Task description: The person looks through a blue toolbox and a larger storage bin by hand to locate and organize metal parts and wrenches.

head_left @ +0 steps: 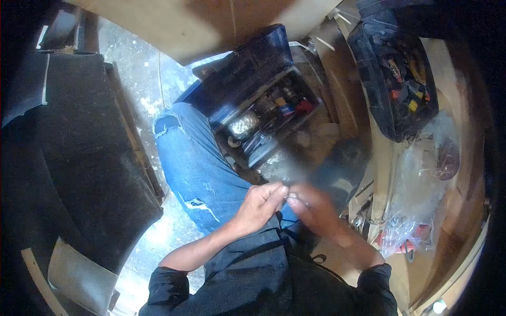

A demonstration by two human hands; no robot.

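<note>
My left hand and my right hand meet in front of my body, just above my lap. Thumb and fingers of the left are pinched together, and a tiny pale bit shows where the fingertips of both hands come together. It is too small to name. The right hand is partly blurred, its fingers curled in against the left. Beneath them are my blue jeans, torn at the knee. Beyond the hands an open toolbox stands on the floor, with a foil-like silvery bundle and mixed small items in it.
At the upper right a dark tool case holds several tools. Clear plastic bags lie below it on a wooden surface. Dark fabric-covered panels fill the left side. A wooden board hangs over the top.
</note>
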